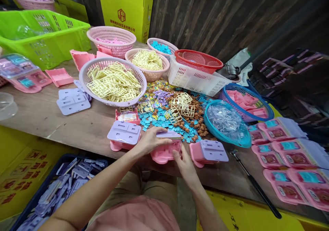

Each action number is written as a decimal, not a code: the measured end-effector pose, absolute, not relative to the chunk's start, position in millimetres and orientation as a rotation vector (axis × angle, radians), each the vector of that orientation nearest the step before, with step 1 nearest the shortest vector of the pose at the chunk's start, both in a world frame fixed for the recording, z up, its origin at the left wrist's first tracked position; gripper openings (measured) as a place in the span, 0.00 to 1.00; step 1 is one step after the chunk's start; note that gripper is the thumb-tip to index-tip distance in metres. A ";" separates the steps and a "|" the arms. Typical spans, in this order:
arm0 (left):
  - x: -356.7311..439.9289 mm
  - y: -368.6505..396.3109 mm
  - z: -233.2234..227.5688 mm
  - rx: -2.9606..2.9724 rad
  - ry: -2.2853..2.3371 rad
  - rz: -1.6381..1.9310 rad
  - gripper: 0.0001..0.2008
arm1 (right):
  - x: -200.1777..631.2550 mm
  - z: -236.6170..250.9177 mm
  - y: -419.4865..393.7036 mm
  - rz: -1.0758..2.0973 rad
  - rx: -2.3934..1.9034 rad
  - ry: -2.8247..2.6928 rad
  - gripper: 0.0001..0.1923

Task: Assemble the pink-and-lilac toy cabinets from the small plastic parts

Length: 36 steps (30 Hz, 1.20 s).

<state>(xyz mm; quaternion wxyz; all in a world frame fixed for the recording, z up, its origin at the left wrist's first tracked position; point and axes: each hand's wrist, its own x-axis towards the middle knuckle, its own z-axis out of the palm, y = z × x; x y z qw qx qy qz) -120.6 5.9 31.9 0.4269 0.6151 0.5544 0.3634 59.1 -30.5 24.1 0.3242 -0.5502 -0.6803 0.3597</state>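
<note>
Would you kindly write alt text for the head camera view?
Both hands, left hand and right hand, grip a pink toy case with a lilac lid at a wooden table edge, among baskets of cream plastic frames and loose small parts.

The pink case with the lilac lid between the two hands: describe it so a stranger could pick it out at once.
Start at the wooden table and find its near edge, just in front of the heap of small turquoise and brown pieces. Three pink cases with lilac lids sit in a row there. The pink case is the middle one, the only one gripped by the left hand and the right hand.
</note>
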 end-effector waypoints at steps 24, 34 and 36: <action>-120.3 -5.4 28.4 2.145 1.309 0.939 0.21 | 150.8 65.0 38.0 0.210 -1.722 -1.755 0.18; -162.0 -37.0 30.8 2.520 1.370 0.870 0.38 | 230.5 82.8 128.7 -0.200 -2.110 -1.903 0.08; -199.6 -40.3 41.0 2.444 1.514 0.939 0.35 | 230.0 90.8 128.1 -0.156 -2.133 -1.870 0.05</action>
